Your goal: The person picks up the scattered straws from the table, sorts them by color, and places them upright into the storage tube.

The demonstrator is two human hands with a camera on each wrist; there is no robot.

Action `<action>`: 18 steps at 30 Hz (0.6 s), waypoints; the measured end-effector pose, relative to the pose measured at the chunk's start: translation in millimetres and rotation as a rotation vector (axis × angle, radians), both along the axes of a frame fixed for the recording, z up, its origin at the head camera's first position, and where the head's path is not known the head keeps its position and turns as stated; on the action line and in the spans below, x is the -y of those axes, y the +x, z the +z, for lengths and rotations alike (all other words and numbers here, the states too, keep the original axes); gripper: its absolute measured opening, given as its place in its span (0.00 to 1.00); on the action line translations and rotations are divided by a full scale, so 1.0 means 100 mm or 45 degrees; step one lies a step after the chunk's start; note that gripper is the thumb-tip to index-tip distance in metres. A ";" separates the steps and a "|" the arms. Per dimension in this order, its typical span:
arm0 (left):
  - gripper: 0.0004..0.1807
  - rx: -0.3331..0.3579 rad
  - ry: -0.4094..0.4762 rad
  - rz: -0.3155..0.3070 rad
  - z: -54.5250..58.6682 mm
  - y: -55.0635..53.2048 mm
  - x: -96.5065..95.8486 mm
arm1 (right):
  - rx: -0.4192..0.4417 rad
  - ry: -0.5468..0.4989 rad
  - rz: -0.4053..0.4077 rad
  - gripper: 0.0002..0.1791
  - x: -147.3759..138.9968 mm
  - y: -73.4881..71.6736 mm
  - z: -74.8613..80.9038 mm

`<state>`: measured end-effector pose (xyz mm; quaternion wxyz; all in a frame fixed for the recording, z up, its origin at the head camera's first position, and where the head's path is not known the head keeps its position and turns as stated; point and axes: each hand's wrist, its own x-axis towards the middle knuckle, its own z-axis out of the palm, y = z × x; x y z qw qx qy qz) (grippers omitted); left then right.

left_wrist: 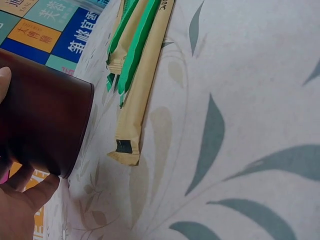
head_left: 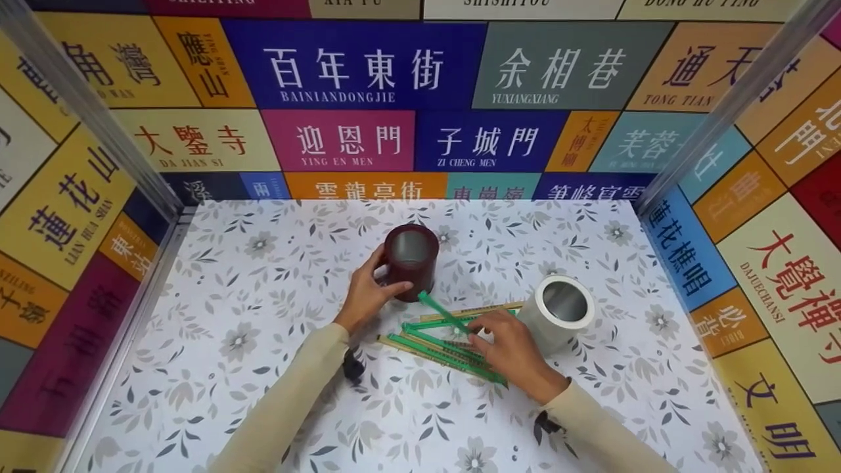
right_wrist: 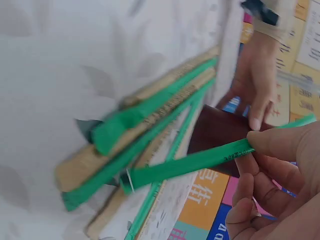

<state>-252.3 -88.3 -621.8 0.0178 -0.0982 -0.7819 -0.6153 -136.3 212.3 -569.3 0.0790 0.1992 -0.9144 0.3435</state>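
In the head view my left hand (head_left: 369, 290) grips a dark red-brown cup (head_left: 420, 279), with fingers and thumb on either side of its wall. The cup's mouth faces up toward the head camera. My right hand (head_left: 514, 347) pinches a slim green packet (right_wrist: 195, 164) between thumb and fingers, and its free end points toward the cup. Below that hand, several long green and tan packets (head_left: 437, 353) lie in a loose, crossing pile. The left wrist view shows a tan packet (left_wrist: 141, 100) beside the cup's base.
A white cup (head_left: 535, 322) with a grey inside stands just right of my right hand. The table (head_left: 263, 401) has a white cloth with grey leaves and flowers. Colourful printed panels (head_left: 348, 72) rise along the back and both sides.
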 end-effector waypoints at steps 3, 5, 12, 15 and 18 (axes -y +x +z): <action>0.56 -0.003 -0.014 0.003 0.00 0.00 0.00 | 0.072 -0.134 -0.039 0.08 -0.03 -0.04 0.08; 0.57 -0.003 -0.019 0.005 0.00 -0.01 0.01 | 0.118 -0.216 -0.058 0.08 -0.05 -0.08 0.14; 0.57 0.015 -0.017 0.013 0.00 -0.02 0.02 | 0.260 -0.475 -0.085 0.05 -0.05 -0.22 0.29; 0.57 0.008 -0.009 0.006 -0.01 -0.02 0.02 | 0.268 -0.552 -0.115 0.05 -0.04 -0.28 0.35; 0.57 -0.016 -0.017 -0.003 -0.02 -0.02 0.02 | 0.253 -0.603 -0.159 0.05 0.00 -0.35 0.42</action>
